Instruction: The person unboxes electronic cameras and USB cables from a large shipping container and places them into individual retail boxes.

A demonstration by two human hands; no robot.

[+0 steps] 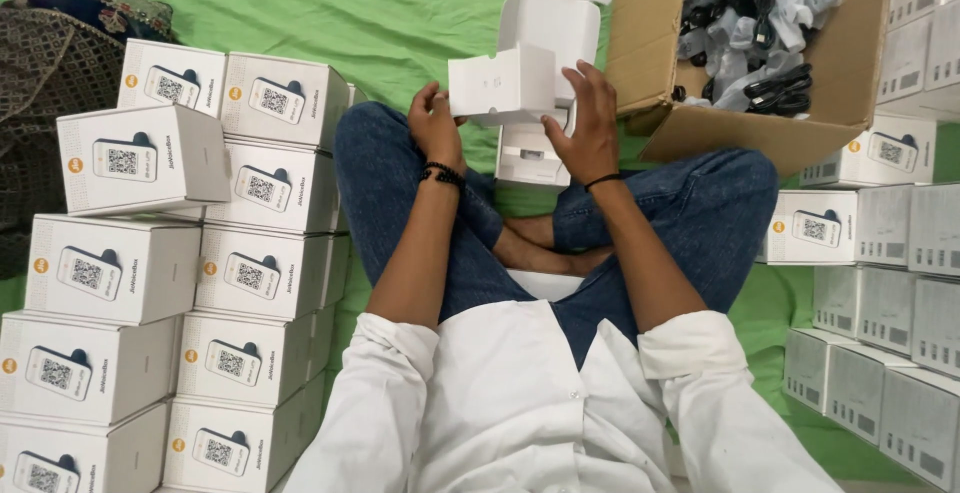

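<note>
The person sits cross-legged on a green cloth [400,23] spread over the floor, both bare hands raised in front of the knees around a small white open box [520,93]. The left hand [436,125] grips the box's left edge, its fingers [428,99] curled and pinching the cardboard flap there. The right hand [590,123] lies against the box's right side, its fingers [585,88] spread and extended upward along the wall, touching it. The box's lid stands open, tilted away from the hands, just beyond the fingertips, and a white insert [530,158] shows below the flap, between the two wrists. Past the right fingers, to their far right, sits a brown cardboard carton [650,53] holding bagged black cables [760,13]; it lies near the open box, though whether they touch cannot be told. Well to the left of the left fingers rises a stack of closed white boxes [180,283], each printed with a small device picture and a square code. Well to the right of the right fingers stands another group of white boxes [880,283], piled beside the carton. Far left, beyond the stack, a dark patterned fabric [60,63] lies on the green cloth.
</note>
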